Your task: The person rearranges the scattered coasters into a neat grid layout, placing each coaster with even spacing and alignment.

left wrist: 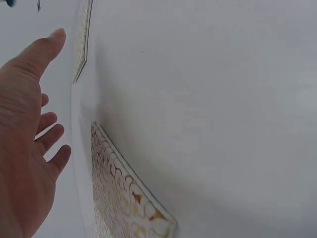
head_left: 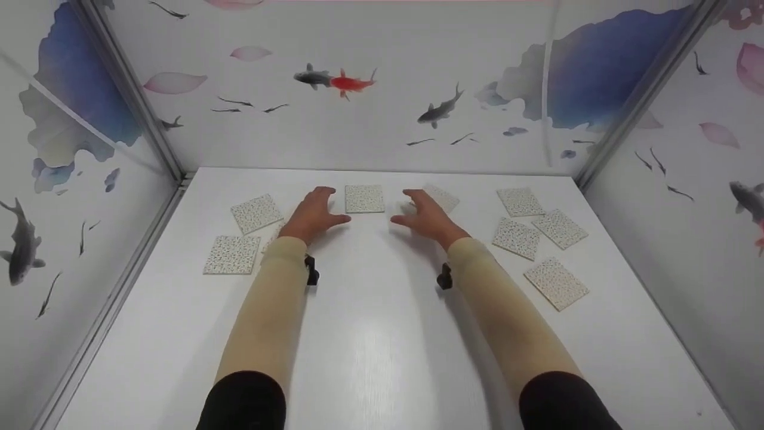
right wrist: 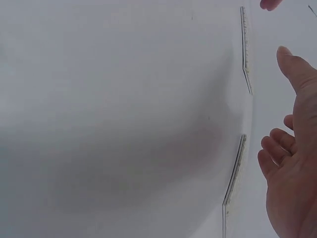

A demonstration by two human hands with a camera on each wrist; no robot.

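Observation:
A square speckled tile point(head_left: 364, 199) lies flat near the back edge of the white table, between my two hands. Just left of it hovers my left hand point(head_left: 313, 216), thumb and fingers spread apart with nothing held. My right hand point(head_left: 430, 218) mirrors it on the other side, likewise spread and holding nothing. Behind the right hand a second tile point(head_left: 444, 198) is partly covered. Another tile point(head_left: 270, 237) is mostly hidden by the left hand and wrist. In the left wrist view, a tile with a gold-brown pattern point(left wrist: 124, 193) lies below the hand.
Two more tiles, one upper point(head_left: 256, 213) and one lower point(head_left: 231, 255), lie at the left. Several tiles, among them a front one point(head_left: 556, 283), are scattered at the right. Printed panels, including a back wall point(head_left: 370, 137) with fish, enclose the table point(head_left: 370, 322) on three sides.

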